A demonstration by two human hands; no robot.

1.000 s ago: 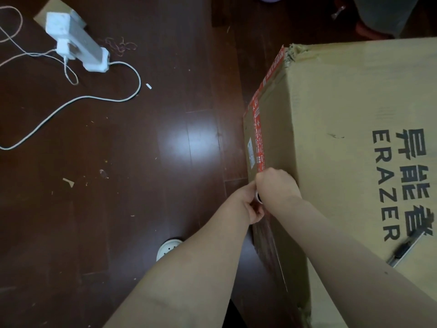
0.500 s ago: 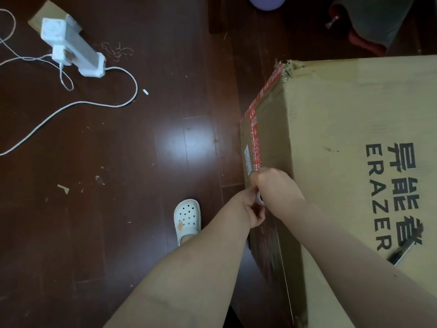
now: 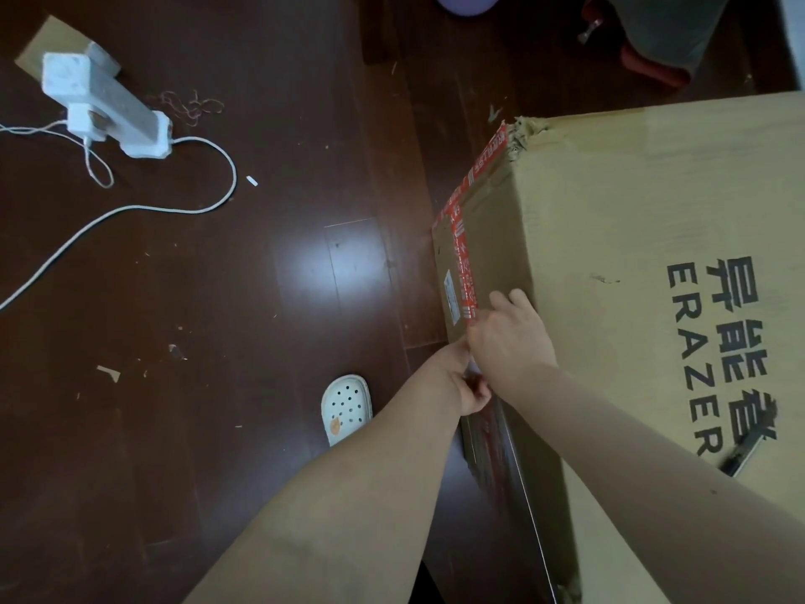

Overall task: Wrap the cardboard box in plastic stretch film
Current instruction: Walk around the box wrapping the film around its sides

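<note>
Large brown cardboard box (image 3: 631, 255) on dark wooden floor (image 3: 218, 429), wrapping barely begun: my left grip (image 3: 472, 388) clutches clear plastic stretch film (image 3: 492, 451), right grip (image 3: 509, 337) spread flat on the box's side. Next, I judge, pull the film taut round the far corner.

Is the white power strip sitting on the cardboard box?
No, the power strip lies on the floor, apart from the cardboard box.

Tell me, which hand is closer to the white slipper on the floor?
Left. The left hand is against the side of the cardboard box, just right of the white slipper; the right hand presses the box farther off, near its top edge.
</note>
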